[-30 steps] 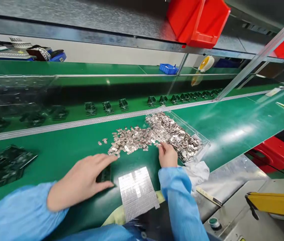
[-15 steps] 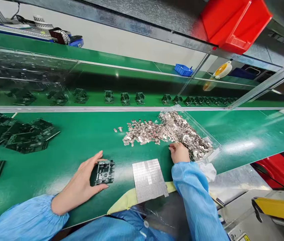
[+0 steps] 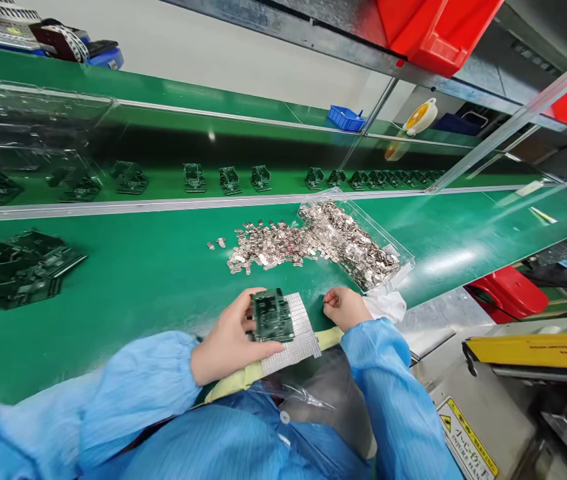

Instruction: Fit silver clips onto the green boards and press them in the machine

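Circuit board (image 3: 271, 317) and left hand (image 3: 228, 341) have moved over the silver sheet (image 3: 305, 331), grip clamped on the board. The right hand (image 3: 347, 308) has fingertips together.

"What's become of the dark-green rectangular circuit board (image 3: 272, 317)?"

"It has left the glossy green benchtop (image 3: 138, 280). The bare left hand (image 3: 226, 343), earlier curved around it there, now grips it above the flat silver gridded plate (image 3: 305, 337), hiding part of that."

"And the bare right hand (image 3: 347, 309)?"

"Drawn back from the heap of small silvery metal pieces (image 3: 268, 247), leaving a wider green gap."
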Demonstrator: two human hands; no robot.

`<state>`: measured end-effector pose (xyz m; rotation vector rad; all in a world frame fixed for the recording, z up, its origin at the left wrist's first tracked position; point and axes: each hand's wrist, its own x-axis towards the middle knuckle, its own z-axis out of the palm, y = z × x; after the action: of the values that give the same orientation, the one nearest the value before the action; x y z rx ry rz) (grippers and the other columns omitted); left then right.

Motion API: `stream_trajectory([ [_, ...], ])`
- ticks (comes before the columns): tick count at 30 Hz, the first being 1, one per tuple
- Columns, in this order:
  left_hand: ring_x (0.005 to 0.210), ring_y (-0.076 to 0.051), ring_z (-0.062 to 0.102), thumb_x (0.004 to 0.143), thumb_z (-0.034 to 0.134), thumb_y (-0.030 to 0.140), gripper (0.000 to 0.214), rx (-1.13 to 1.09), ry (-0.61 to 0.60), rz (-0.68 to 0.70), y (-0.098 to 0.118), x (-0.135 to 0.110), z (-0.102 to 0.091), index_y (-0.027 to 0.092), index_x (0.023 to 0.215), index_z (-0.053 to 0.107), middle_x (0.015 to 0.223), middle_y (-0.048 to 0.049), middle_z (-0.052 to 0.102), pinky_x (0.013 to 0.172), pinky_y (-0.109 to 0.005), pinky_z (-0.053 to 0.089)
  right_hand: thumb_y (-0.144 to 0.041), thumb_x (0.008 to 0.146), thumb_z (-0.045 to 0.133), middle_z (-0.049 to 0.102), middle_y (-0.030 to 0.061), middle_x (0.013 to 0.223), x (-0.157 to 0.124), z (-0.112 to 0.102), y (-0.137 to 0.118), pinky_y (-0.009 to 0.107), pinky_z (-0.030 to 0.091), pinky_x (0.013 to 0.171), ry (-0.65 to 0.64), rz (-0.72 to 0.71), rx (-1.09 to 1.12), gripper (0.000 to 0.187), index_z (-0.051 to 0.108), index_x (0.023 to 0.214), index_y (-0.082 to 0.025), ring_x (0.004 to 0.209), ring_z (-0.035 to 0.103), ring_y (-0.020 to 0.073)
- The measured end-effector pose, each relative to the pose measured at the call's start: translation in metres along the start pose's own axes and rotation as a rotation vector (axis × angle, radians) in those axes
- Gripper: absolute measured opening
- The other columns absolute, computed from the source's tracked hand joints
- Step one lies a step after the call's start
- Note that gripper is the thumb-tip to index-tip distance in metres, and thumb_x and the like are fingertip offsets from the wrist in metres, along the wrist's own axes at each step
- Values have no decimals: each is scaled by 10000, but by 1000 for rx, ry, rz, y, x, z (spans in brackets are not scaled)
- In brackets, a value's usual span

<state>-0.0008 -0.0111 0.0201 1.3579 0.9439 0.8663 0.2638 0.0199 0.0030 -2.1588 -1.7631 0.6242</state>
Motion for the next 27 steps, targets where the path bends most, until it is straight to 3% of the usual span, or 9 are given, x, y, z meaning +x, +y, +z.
stream_trajectory([
  [4,967,-192,657,618,831,228,641,-269,-45,-27,-7,10,28,195,1120,434,1041,-52,644,819,-288,557,-152,767,569,688,58,802,-36,-3,-5,283,489,619,113,-56,133,73,615,728,-193,687,632,184],
  [7,928,-164,662,610,837,191,643,-394,-58,-62,-16,11,31,199,1110,432,998,-32,652,825,-271,549,-310,886,532,694,91,966,-79,3,-15,301,538,660,153,-90,477,146,616,883,-191,795,665,201],
  [10,907,-147,655,599,838,159,643,-414,-70,-60,-21,10,29,199,1111,449,982,-20,646,814,-249,542,-341,853,645,693,53,828,-113,13,-24,262,540,584,119,-100,835,139,673,862,-205,698,656,177],
  [14,842,-128,650,594,832,138,630,-389,-127,-52,-19,9,27,205,1106,471,957,-11,638,767,-225,543,-249,786,736,675,40,867,-129,21,-31,248,544,651,116,-146,977,15,748,783,-241,781,640,170],
  [17,798,-106,640,609,807,108,598,-363,-166,-70,-19,7,26,215,1102,486,980,-6,621,736,-205,535,-239,805,713,680,41,894,-129,22,-36,254,549,677,152,-124,1028,54,758,829,-258,820,641,174],
  [22,889,-130,648,740,680,91,526,-286,-224,-1,-26,2,24,237,1197,466,1055,-28,606,812,-245,526,-229,731,758,716,18,748,-127,28,-53,256,541,671,346,24,986,112,704,830,-225,700,662,162],
  [27,950,-167,664,798,634,119,522,-234,-286,16,-27,-2,23,234,1260,421,1094,-62,625,832,-270,533,-242,758,692,711,14,759,-126,39,-63,281,519,672,362,35,829,175,635,922,-215,713,666,180],
])
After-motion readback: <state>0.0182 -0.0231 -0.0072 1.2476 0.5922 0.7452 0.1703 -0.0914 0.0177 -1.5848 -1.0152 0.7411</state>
